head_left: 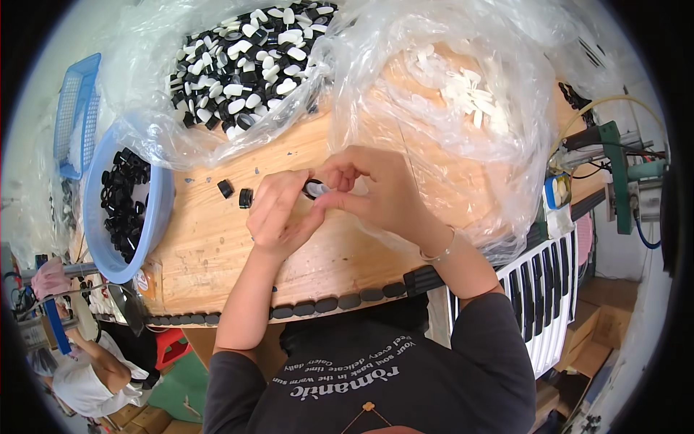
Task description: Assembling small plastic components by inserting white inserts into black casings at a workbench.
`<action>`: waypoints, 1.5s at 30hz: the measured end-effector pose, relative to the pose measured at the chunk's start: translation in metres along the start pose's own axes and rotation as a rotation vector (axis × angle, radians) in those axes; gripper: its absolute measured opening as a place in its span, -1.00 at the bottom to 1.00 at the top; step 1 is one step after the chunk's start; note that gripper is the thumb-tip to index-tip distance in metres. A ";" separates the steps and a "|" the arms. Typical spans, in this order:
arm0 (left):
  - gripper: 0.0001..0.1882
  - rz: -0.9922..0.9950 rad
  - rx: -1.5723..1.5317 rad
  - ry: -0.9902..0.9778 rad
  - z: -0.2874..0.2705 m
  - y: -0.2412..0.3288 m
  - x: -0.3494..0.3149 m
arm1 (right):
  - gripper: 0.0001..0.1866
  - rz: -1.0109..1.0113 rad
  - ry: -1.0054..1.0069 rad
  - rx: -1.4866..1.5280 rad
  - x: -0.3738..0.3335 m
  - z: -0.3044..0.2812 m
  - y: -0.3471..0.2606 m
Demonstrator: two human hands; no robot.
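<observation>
Over the middle of the table, my left hand (pixel 277 211) and my right hand (pixel 377 186) meet around a small black oval part (pixel 315 189) with a whitish inside. The left fingers close on its near-left side. The right thumb presses at its right edge, with the right fingers curled above it. My fingers cover part of the piece. Just left of my left hand lie two loose black parts, one ribbed black piece (pixel 246 198) and another black piece (pixel 225 189) a bit farther left.
At the left stands a blue basin (pixel 166 210) of black parts, a blue basket (pixel 75 108) behind it. Clear plastic holds a black-and-white heap (pixel 246 65) and white pieces (pixel 473 98). Black ovals (pixel 327 304) line the table's front edge. A green-framed machine (pixel 617 177) stands right; a person (pixel 94 376) sits lower left.
</observation>
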State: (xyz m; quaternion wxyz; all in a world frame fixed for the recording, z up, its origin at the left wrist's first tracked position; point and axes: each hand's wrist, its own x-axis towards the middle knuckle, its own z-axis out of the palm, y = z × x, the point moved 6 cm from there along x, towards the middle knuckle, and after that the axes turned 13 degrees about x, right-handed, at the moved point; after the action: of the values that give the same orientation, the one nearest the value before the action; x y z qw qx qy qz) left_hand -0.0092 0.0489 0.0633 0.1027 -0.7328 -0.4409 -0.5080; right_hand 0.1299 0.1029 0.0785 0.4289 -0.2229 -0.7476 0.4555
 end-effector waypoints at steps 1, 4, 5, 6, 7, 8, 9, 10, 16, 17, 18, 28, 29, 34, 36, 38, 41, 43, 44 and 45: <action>-0.52 0.001 -0.003 -0.002 0.000 0.000 0.000 | -0.67 0.156 0.027 0.270 -0.002 0.002 0.017; -0.51 0.015 0.006 0.004 0.001 0.001 -0.001 | -0.54 0.350 0.015 0.614 -0.009 0.014 0.040; -0.51 0.033 0.010 0.008 0.001 0.001 -0.002 | -0.50 0.388 -0.028 0.688 -0.010 0.019 0.043; -0.51 0.052 0.013 0.012 0.001 0.001 -0.003 | -0.50 0.389 -0.029 0.688 -0.010 0.020 0.043; -0.51 0.051 0.013 0.011 0.001 0.000 -0.002 | -0.55 0.412 0.005 0.757 -0.011 0.021 0.044; -0.50 0.058 0.043 0.027 0.000 0.001 -0.001 | -0.60 0.435 0.039 0.826 -0.011 0.021 0.045; -0.50 0.064 0.073 0.044 -0.001 0.001 0.000 | -0.60 0.436 0.040 0.826 -0.011 0.019 0.042; -0.50 0.062 0.076 0.043 -0.001 0.000 -0.001 | -0.65 0.502 0.028 0.829 -0.012 0.017 0.039; -0.47 0.083 0.035 -0.002 0.002 0.000 -0.001 | -0.75 0.545 0.030 0.732 -0.013 0.021 0.042; -0.48 0.079 0.037 -0.014 0.003 0.000 -0.001 | -0.76 0.528 0.038 0.709 -0.014 0.022 0.043; -0.49 0.074 0.038 -0.026 0.003 0.000 -0.001 | -0.76 0.527 0.041 0.709 -0.014 0.020 0.043; -0.63 0.185 0.083 -0.022 0.004 0.012 0.001 | -0.84 0.442 0.024 0.807 -0.017 0.026 0.045; -0.63 0.159 0.072 -0.038 0.005 0.009 0.000 | -0.84 0.428 0.029 0.780 -0.017 0.025 0.045; -0.59 -0.095 0.025 -0.037 0.009 -0.012 -0.004 | -0.81 0.481 0.011 0.516 0.001 -0.006 0.061; -0.59 -0.185 -0.041 -0.008 -0.002 -0.022 -0.008 | -0.78 0.334 0.314 0.065 0.020 -0.058 0.060; -0.58 -0.310 -0.261 0.033 0.002 -0.030 -0.013 | -0.79 0.213 0.451 -0.595 0.030 -0.111 0.064; -0.56 -0.317 -0.366 0.050 0.007 -0.027 -0.011 | -0.83 0.230 0.384 -0.982 0.025 -0.163 0.126; -0.55 -0.299 -0.347 0.034 0.004 -0.026 -0.011 | -0.85 0.521 0.338 -0.922 0.020 -0.170 0.160; -0.54 -0.286 -0.330 0.013 0.004 -0.025 -0.011 | -0.85 0.515 0.336 -0.921 0.021 -0.169 0.159; -0.54 -0.283 -0.328 0.017 0.003 -0.025 -0.010 | -0.85 0.519 0.338 -0.940 0.020 -0.170 0.158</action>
State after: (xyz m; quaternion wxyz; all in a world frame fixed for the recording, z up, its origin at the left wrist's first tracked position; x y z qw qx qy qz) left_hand -0.0269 0.0605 0.0461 -0.0867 -0.6660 -0.4499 -0.5886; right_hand 0.2536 0.2771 -0.0132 0.2711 -0.6366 -0.7116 0.1220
